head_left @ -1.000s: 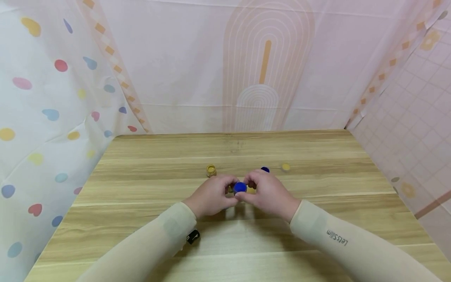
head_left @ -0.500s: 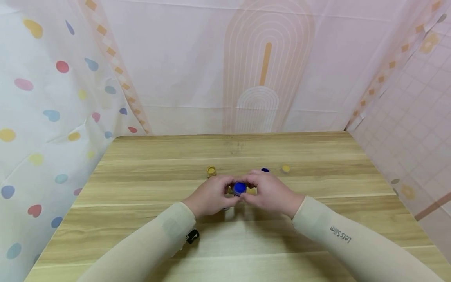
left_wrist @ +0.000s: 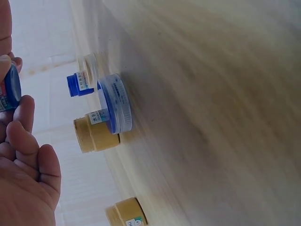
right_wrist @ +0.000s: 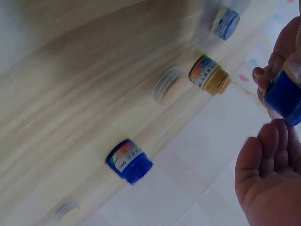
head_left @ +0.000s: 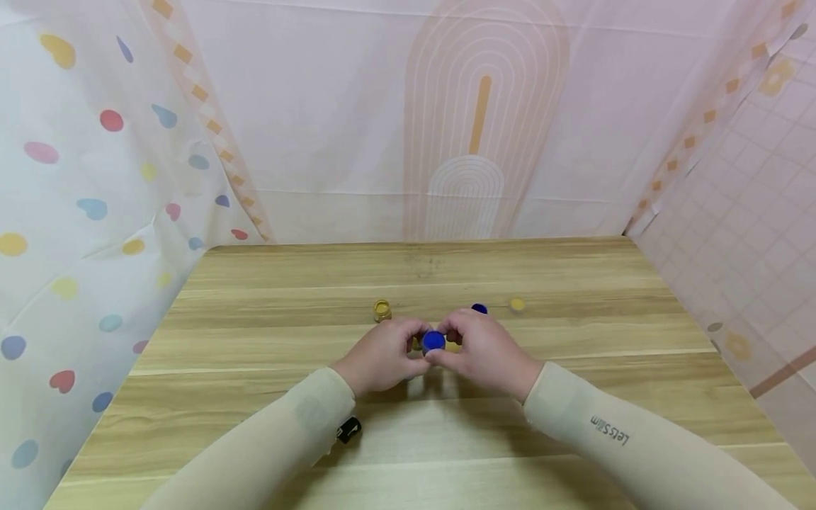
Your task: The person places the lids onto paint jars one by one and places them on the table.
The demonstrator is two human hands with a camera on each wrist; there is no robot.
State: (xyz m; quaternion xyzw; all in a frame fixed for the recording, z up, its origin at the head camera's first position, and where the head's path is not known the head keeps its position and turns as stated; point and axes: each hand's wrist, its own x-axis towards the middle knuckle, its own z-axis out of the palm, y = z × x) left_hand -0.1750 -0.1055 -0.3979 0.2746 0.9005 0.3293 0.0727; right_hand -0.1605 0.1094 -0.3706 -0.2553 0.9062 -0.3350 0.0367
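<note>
A small blue paint jar (head_left: 434,341) is held above the table in the head view, its round top showing blue. My left hand (head_left: 387,355) pinches it from the left, thumb nearest me. From the right, the thumb and fingers of my right hand (head_left: 487,352) grip the same jar. In the left wrist view, a blue lid (left_wrist: 123,104) with a clear rim lies below the hands, in front of a yellow paint jar (left_wrist: 84,134). The right wrist view has a second blue paint jar (right_wrist: 128,160) and a yellow paint jar (right_wrist: 209,75) standing on the table.
Another yellow paint jar (head_left: 382,310) stands beyond my left hand. A yellowish lid (head_left: 517,304) lies at the right, and a further clear-rimmed lid (right_wrist: 168,87) lies beside the yellow jar. Something small and black (head_left: 348,429) shows beside the left sleeve. Patterned cloth (head_left: 331,127) hangs behind the table.
My right hand's fingers closed in round the jar's far side half a second ago and have since drawn slightly apart from the left fingers. The jar stays in nearly the same place.
</note>
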